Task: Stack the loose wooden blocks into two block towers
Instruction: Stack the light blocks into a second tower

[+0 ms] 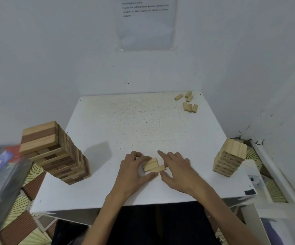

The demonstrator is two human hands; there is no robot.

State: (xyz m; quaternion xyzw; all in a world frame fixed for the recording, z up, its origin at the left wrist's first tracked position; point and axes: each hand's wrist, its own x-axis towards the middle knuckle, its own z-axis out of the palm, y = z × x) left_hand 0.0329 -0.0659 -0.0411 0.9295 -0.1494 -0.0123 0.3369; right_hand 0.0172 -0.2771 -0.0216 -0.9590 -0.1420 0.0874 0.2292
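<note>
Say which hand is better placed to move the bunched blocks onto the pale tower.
Probably right: the right hand is at the bunched blocks and the pale tower stands on its side.

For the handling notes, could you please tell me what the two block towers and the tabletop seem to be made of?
Left tower: wood, mixed pale and reddish-brown blocks with visible grain, apparently smooth. Right tower: pale unpainted wood, one tone, matte. Tabletop: white board, probably painted or laminated; surface speckled and scuffed, core unseen.
</note>
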